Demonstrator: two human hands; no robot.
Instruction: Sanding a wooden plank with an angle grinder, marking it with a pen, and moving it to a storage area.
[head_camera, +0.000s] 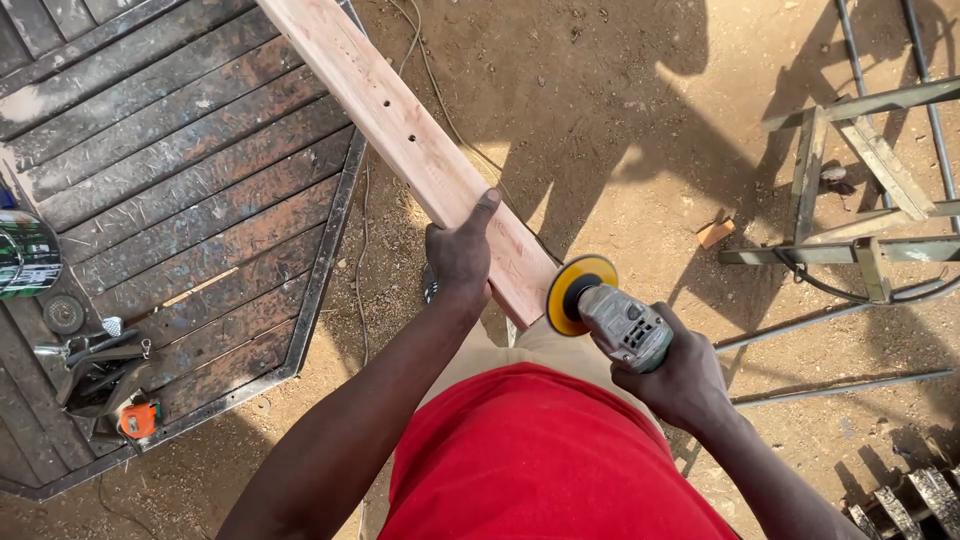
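Sanding the near end of a wooden plank (400, 130) with an angle grinder (610, 315), its yellow disc at the plank's right edge.
Keep the disc flat and the plank steady: the left hand (458, 255) is closed around the plank, the right hand (680, 380) wrapped tight on the grinder body, just right of the plank.

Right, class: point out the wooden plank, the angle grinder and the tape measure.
wooden plank (400, 125), head view, its broad top face.
angle grinder (625, 325), head view, its grey body.
tape measure (138, 420), head view, its orange case.

Pale plank (420, 150), yellow-disc grey grinder (610, 312), red shirt (540, 460).
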